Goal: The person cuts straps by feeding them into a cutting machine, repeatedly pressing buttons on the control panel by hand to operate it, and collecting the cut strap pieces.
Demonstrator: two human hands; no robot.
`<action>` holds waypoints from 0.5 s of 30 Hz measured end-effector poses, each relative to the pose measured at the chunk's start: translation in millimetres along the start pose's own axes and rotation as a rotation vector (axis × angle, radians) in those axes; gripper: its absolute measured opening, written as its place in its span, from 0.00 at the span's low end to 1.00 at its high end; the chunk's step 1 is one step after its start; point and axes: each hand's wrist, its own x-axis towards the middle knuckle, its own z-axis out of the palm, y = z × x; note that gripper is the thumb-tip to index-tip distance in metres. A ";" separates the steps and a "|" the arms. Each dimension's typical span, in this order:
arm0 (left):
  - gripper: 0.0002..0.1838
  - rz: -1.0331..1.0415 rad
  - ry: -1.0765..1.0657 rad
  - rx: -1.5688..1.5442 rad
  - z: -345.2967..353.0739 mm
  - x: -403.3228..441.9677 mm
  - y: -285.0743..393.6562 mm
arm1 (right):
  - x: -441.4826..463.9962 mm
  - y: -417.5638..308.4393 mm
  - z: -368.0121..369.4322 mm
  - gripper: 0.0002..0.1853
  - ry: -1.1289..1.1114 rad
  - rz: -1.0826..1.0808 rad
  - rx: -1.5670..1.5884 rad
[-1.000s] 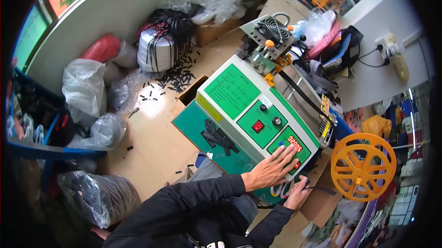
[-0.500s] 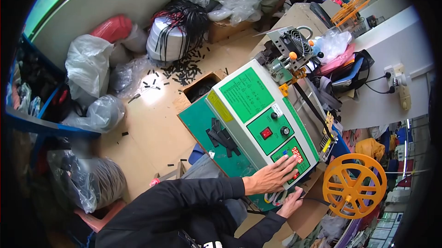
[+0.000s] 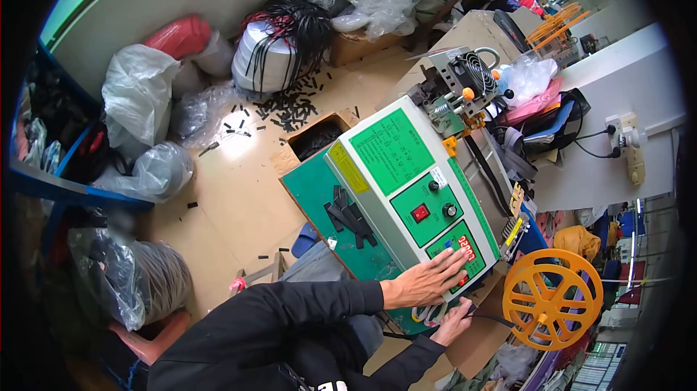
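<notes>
My left hand lies flat with its fingers stretched over the lower control panel of a white and green bench machine, beside its red digit display. Just below, my right hand is closed, pinching a thin black strap that runs to an orange reel. Pale looped cables hang between the two hands. Short black strap pieces lie in a loose pile on the green tabletop, left of the machine.
Many black offcuts litter the floor near a white bundle draped with black cords. Plastic bags line the wall. A wall socket with plugged cables is at right. The machine's metal head stands at its far end.
The last digit on the red display has changed. The view has shifted slightly, and the reel appears turned a little. Both hands keep nearly the same places.
</notes>
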 end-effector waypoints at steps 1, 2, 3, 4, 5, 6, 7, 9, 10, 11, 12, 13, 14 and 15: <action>0.43 -0.001 -0.009 -0.001 0.3 0.0 0.0 | -0.7 -0.7 0.4 0.19 0.004 -0.001 -0.001; 0.43 -0.001 -0.008 -0.001 0.5 0.0 -0.1 | -1.2 -1.4 0.8 0.19 0.005 -0.002 -0.001; 0.43 -0.001 -0.010 -0.002 0.8 0.0 -0.3 | -1.7 -2.3 1.2 0.19 0.002 0.001 -0.002; 0.43 -0.001 -0.013 -0.004 1.1 -0.1 -0.4 | -2.3 -3.1 1.4 0.19 0.000 0.004 -0.003; 0.43 -0.002 -0.016 -0.005 1.4 -0.2 -0.5 | -2.7 -3.6 1.5 0.19 -0.003 0.008 -0.005; 0.43 -0.002 -0.019 -0.007 1.5 -0.2 -0.4 | -2.8 -4.0 1.5 0.19 -0.005 0.011 -0.006; 0.43 -0.002 -0.018 -0.007 1.6 -0.1 -0.2 | -2.5 -3.8 1.1 0.19 -0.004 0.010 -0.006; 0.43 -0.003 -0.014 -0.007 1.7 -0.2 0.1 | -1.8 -2.2 -0.3 0.19 -0.013 0.009 -0.013; 0.43 -0.004 -0.012 -0.007 1.6 -0.4 0.1 | -1.5 -1.3 -0.7 0.20 -0.017 0.009 -0.016; 0.43 -0.005 -0.009 -0.007 1.6 -0.4 0.0 | -1.1 -0.8 -0.6 0.20 -0.022 0.009 -0.020; 0.43 -0.004 -0.010 -0.006 1.4 -0.2 -0.2 | -1.1 -0.8 -0.2 0.20 -0.022 0.009 -0.019; 0.42 -0.004 -0.010 -0.005 1.3 0.0 -0.2 | -1.0 -0.9 0.2 0.20 -0.020 0.012 -0.017; 0.42 -0.004 -0.010 -0.004 1.1 0.3 -0.2 | -1.0 -1.0 0.5 0.20 -0.017 0.015 -0.014; 0.42 -0.004 -0.010 -0.002 1.1 0.5 -0.2 | -1.0 -0.9 1.0 0.20 -0.014 0.018 -0.012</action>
